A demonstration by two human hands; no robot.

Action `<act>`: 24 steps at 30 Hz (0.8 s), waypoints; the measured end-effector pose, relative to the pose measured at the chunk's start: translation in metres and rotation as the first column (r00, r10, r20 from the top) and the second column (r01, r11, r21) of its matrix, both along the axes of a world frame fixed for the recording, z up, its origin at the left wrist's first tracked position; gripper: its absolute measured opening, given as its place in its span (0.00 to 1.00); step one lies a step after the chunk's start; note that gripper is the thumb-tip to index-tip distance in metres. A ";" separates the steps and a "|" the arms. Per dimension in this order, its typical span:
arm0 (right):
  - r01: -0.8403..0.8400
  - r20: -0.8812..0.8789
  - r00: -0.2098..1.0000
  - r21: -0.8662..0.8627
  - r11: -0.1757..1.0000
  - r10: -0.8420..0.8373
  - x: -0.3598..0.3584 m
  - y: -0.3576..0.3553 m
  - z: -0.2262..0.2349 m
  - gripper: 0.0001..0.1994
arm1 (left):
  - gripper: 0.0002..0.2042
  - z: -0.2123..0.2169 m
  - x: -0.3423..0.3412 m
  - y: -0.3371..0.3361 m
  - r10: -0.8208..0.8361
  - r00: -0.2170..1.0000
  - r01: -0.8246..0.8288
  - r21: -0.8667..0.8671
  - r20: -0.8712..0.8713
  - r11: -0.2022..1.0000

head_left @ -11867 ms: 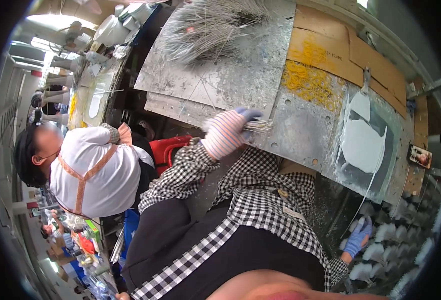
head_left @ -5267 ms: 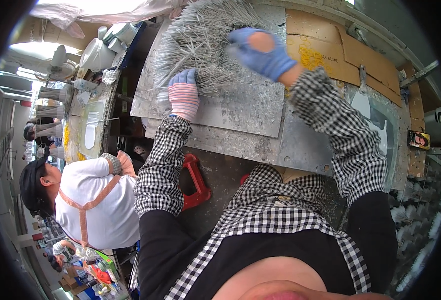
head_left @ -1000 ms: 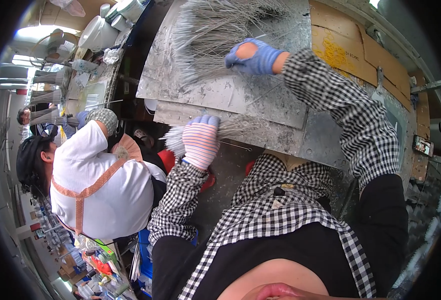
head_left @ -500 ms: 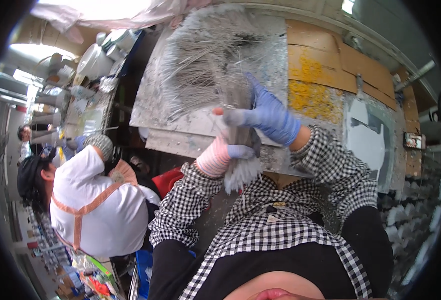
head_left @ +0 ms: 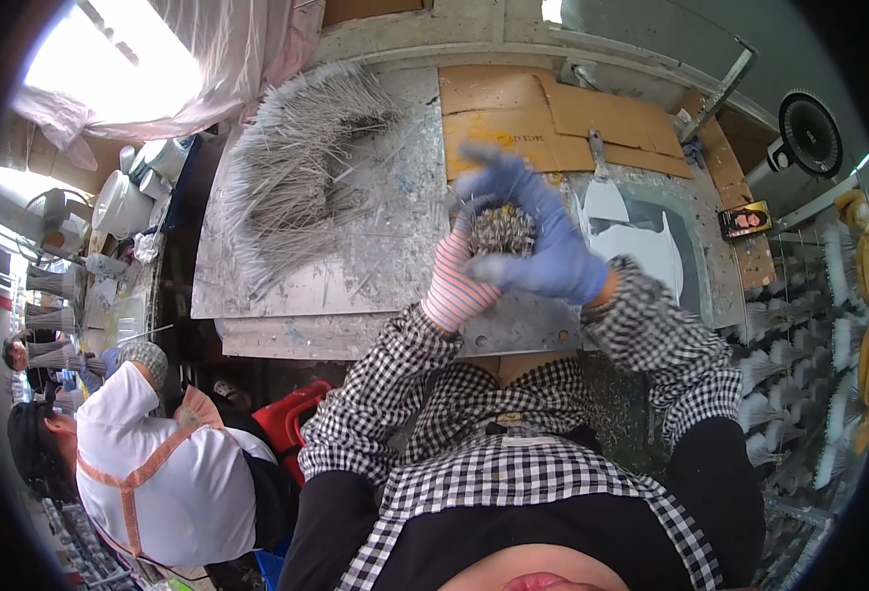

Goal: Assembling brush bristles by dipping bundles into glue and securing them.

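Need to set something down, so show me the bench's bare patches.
Mostly bare: the grey board between wire pile and left hand; also the narrow bench strip before that board. Crowded: the board's left, under the pile; the bench's right, with scraper and white paste-like layer.

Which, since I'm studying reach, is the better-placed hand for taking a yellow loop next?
Probably the right hand: it sits nearer the yellow loops on the cardboard, while the left hand holds the bundle of thin stems. Blur obscures the right's grip.
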State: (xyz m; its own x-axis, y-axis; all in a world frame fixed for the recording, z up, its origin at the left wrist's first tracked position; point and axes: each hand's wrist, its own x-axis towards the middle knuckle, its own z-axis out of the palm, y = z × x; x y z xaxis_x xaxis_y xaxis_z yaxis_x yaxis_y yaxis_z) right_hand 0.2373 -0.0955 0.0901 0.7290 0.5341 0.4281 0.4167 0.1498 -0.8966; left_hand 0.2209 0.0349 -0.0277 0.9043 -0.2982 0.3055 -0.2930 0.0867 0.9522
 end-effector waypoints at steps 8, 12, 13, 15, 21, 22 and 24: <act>0.415 0.751 0.656 -0.439 0.797 0.072 0.001 -0.008 0.038 0.23 | 0.29 -0.018 0.008 -0.017 0.068 0.885 -0.305 0.462 0.461 0.832; 0.300 0.692 0.716 -0.422 0.855 0.091 -0.010 -0.011 0.041 0.24 | 0.28 -0.036 0.014 -0.013 -0.005 0.880 -0.336 0.628 0.476 0.702; 0.358 0.853 0.521 -0.184 0.915 -0.032 -0.014 -0.019 0.053 0.24 | 0.28 -0.040 0.014 -0.011 -0.010 0.885 -0.334 0.650 0.466 0.682; 0.447 0.874 0.472 -0.121 0.887 -0.119 -0.016 -0.019 0.064 0.25 | 0.27 -0.044 0.018 -0.008 -0.041 0.888 -0.318 0.676 0.457 0.665; 0.318 0.684 0.720 -0.477 0.819 0.119 -0.029 0.016 -0.014 0.26 | 0.25 -0.021 0.007 -0.005 -0.064 0.921 -0.261 0.731 0.385 0.631; 0.357 0.705 0.703 -0.468 0.809 0.097 -0.030 0.022 -0.026 0.26 | 0.25 -0.014 0.005 -0.003 -0.053 0.932 -0.247 0.734 0.360 0.632; 0.428 0.752 0.656 -0.440 0.789 0.064 -0.032 0.031 -0.031 0.28 | 0.24 -0.002 -0.001 0.000 -0.014 0.954 -0.216 0.716 0.300 0.664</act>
